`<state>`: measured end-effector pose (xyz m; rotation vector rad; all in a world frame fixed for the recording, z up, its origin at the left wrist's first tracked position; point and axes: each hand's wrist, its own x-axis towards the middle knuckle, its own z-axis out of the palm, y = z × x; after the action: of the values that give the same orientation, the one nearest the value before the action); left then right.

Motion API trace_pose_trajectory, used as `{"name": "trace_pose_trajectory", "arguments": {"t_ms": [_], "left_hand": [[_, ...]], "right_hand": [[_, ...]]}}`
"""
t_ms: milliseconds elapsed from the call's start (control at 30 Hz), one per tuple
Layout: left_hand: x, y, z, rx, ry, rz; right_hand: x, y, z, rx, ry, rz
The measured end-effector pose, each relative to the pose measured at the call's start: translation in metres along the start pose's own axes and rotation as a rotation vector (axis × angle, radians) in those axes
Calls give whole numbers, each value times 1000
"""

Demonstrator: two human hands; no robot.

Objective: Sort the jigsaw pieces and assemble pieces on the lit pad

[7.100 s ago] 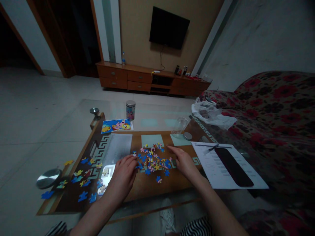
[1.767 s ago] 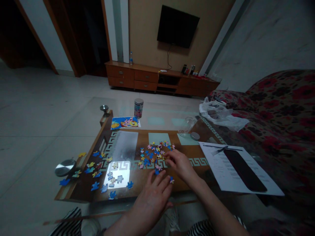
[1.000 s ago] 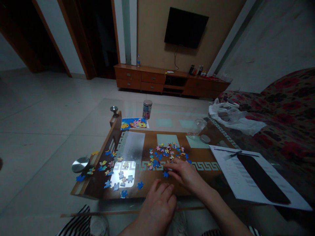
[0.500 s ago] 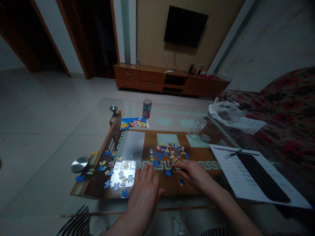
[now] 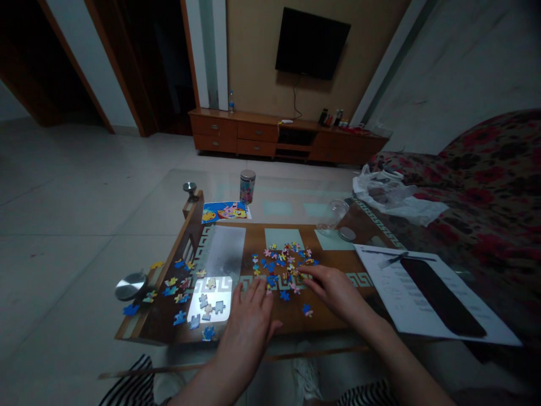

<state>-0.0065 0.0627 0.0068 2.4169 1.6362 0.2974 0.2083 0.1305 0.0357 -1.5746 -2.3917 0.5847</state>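
Note:
My left hand (image 5: 252, 313) rests flat on the glass-topped table, its fingers stretched out and slightly spread; nothing shows in it. My right hand (image 5: 332, 287) reaches into a pile of jigsaw puzzle pieces (image 5: 281, 262), fingertips at the pile's right edge and thumb apart from the index finger. A blue puzzle piece (image 5: 284, 295) lies between the two hands, and another piece (image 5: 307, 310) lies below the right hand. Left of my left hand are scattered blue and pale pieces, among them a pale blue one (image 5: 219, 307).
A cartoon picture sheet (image 5: 226, 211) and a printed tin (image 5: 247, 186) stand towards the far side. A clear jar (image 5: 338, 213) lies near a round lid (image 5: 347, 234). On the right, papers (image 5: 380, 287) carry a pen and a black phone (image 5: 442, 296); a plastic bag (image 5: 393, 194) lies beyond.
My right hand has shifted slightly up towards the pile, uncovering pink pieces below its fingertips. My left hand stays nearly in place. The whole view has shifted a little.

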Motion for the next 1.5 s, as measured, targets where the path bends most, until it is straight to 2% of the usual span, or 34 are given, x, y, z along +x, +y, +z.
{"name": "trace_pose_trajectory", "arguments": {"t_ms": [100, 200, 400, 567, 800, 967, 1100, 1267, 1367, 1500], "left_hand": [[8, -8, -3, 25, 68, -54], [13, -15, -2, 14, 67, -80], [15, -14, 4, -43, 58, -28], [19, -14, 4, -43, 87, -2], [22, -9, 7, -17, 185, 12], [18, -1, 9, -38, 158, 51], [8, 12, 12, -51, 111, 135], [-10, 32, 9, -76, 113, 340], [-17, 43, 24, -61, 192, 419], [-25, 63, 72, -215, 331, 424]], "right_hand": [[-3, -5, -1, -2, -73, -23], [-6, -6, -3, 12, -122, -48], [-11, 3, -5, -89, -191, 40], [-13, -4, -2, -95, -250, 52], [-10, -8, -2, -156, -254, 63], [-14, -4, -3, -97, -255, -3], [-15, -6, 1, -106, -264, -28], [-13, -6, 8, -32, -236, -37], [-14, -4, 16, -8, -229, -44], [-11, -9, 27, 43, -270, -57]]}}
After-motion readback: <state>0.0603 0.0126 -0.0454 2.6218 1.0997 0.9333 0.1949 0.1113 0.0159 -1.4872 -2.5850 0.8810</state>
